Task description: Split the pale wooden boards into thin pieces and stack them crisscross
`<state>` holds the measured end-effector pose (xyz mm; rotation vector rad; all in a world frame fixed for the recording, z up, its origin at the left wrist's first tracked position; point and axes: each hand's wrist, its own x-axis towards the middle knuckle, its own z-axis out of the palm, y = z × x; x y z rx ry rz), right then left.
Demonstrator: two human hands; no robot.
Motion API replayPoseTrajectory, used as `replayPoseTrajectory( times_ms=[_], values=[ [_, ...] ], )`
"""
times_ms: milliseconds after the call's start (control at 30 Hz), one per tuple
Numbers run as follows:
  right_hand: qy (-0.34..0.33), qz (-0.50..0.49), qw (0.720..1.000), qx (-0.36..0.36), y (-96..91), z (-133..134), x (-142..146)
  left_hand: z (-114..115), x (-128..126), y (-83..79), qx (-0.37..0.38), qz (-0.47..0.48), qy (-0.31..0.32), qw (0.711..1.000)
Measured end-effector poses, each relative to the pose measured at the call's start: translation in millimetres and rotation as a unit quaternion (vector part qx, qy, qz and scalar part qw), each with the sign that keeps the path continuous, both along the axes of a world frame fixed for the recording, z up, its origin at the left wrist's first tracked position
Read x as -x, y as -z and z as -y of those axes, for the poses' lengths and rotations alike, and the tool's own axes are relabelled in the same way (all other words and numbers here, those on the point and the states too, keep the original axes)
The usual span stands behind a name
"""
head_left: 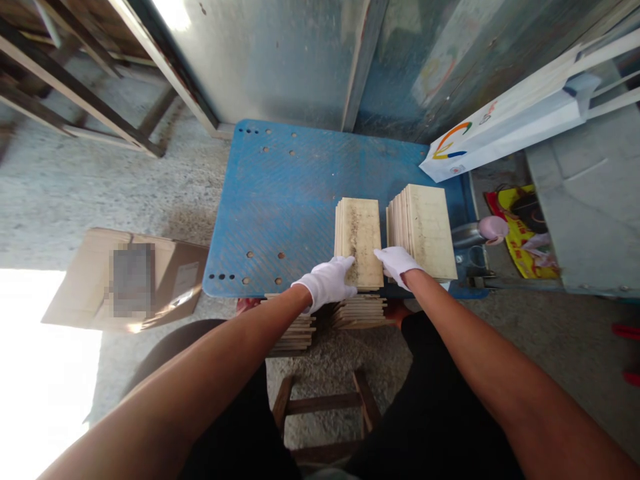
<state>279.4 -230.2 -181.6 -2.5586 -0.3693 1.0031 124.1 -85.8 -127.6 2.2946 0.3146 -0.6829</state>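
Bare forearms stretch out, left hand cupping a stack of wooden slats, right hand spread against a second stack on the blue worktop, more slats stacked below.

count: two white-gloved hands, left hand and right hand. two board stacks on one blue perforated table. two lower board stacks at 6 o'clock. one wooden stool at 6 o'clock. one cardboard box at 9 o'clock. one white paper bag at 2 o'clock.
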Motion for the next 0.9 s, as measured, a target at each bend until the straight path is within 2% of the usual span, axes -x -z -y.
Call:
replayPoseTrajectory(
  times_ms=[333, 500, 667, 733, 800, 867, 900],
  values=[
    [0.015, 0.069, 0.997, 0.018, -27.0, -10, -4, 0, 0, 0.3, -0.032, 0.001, 0.023, 0.999],
    [0.064, -0.011, 0.995, -0.081, -29.5, -16, 1, -1, 0, 3.0, -0.027, -0.001, 0.028, 0.999],
    [0.097, -0.101, 0.978, -0.154, -35.0, -22, 8, -7, -2, -4.5, -0.008, -0.020, 0.008, 1.000],
    [0.122, -0.140, 0.962, -0.199, -40.4, -23, 12, -16, -4, -9.9, 0.017, -0.036, -0.013, 0.999],
    [0.153, -0.196, 0.933, -0.259, -48.1, -23, 16, -28, -5, -17.0, 0.062, -0.015, -0.064, 0.996],
    [0.171, -0.251, 0.898, -0.318, -57.9, -22, 22, -40, -6, -27.0, 0.130, 0.040, -0.162, 0.977],
    [0.172, -0.273, 0.882, -0.343, -63.5, -21, 25, -46, -5, -33.3, 0.173, 0.064, -0.230, 0.956]
  ],
)
